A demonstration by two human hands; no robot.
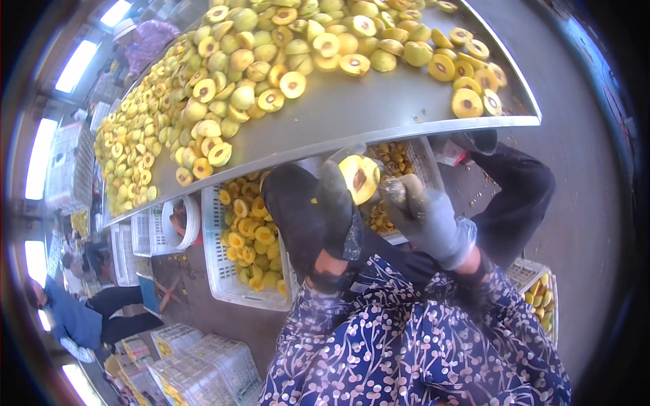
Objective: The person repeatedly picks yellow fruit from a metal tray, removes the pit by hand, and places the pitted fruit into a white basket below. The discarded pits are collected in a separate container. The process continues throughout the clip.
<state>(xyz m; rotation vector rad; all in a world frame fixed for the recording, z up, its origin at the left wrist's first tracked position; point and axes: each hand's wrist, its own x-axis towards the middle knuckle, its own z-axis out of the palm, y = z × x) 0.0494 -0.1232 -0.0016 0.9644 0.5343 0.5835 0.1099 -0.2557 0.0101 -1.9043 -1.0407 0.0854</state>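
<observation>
My left hand (339, 208), in a dark, soiled work glove, holds a halved yellow stone fruit (359, 178). Its cut face is turned up and a brown stone sits in the middle. Close beside it on the right is my right hand (429, 215), in a grey glove with the fingers curled in. Whether those fingers hold a tool is hidden. Beneath both hands, between my knees, a plastic crate (428, 165) contains brownish stones and scraps. Above them runs the raised edge of a metal table (335, 119), heaped with halved fruit (244, 61), many with stones showing.
Left of my knee stands a white plastic crate (209, 254) of hollowed halves. A white bucket (190, 223) and stacked crates (213, 370) are farther left. Another fruit crate (554, 309) is at my right. A person in blue (76, 309) and one in a hat (147, 43) are nearby.
</observation>
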